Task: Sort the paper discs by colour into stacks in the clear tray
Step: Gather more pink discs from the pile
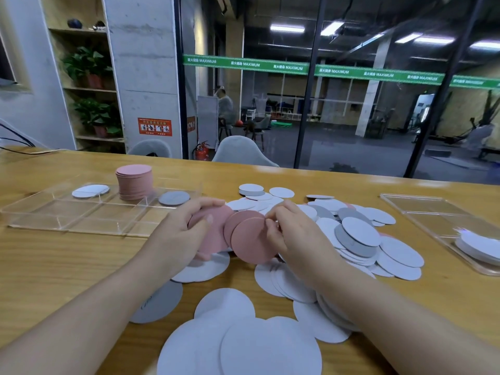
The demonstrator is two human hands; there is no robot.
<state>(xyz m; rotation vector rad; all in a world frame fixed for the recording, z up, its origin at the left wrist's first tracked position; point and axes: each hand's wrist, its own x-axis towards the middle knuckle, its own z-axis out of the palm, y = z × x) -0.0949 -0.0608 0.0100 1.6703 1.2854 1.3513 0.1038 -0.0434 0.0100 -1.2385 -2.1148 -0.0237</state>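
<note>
Fingers (208,205) of the left hand (178,234) curl round a fan of pink discs (213,234); the right hand (295,234) pinches the nearest pink disc (253,244) at its edge. Loose white and grey discs (357,234) litter the wooden desk (54,266). The clear tray (81,215), far left, holds a pink stack (134,185). A second tray (443,223) is cut off at right. Glass wall behind.

Both hands raised together, left hand (186,228) curled, right hand (295,234) pinching
</note>
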